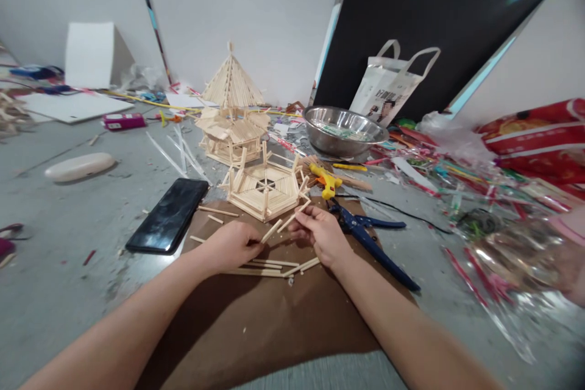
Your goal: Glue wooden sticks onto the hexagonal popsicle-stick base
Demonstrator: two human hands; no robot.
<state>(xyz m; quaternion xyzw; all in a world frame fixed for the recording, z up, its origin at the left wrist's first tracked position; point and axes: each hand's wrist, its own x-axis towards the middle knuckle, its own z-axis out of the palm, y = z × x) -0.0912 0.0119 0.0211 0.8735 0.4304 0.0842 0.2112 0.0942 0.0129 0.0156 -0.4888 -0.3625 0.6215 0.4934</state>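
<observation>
My left hand (232, 247) is closed on a short wooden stick (272, 230) that slants up to the right. Pinched in my right hand (322, 235) is another wooden stick (292, 218), its lower end close to the first; I cannot tell whether they touch. Just beyond my hands sits a hexagonal stick frame (247, 195) with short upright posts. Behind it stands a tiered stick pavilion model (233, 82) with a pointed roof. Loose sticks (260, 272) lie on the brown sheet (256, 323) under my hands.
Blue-handled cutters (377, 250) and a yellow glue gun (325, 181) lie right of the frame. A black phone (168, 214) and a white oval case (80, 167) are left. Behind are a metal bowl (345, 145) and a white bag (386, 88). Another person's hand (573, 256) shows at right.
</observation>
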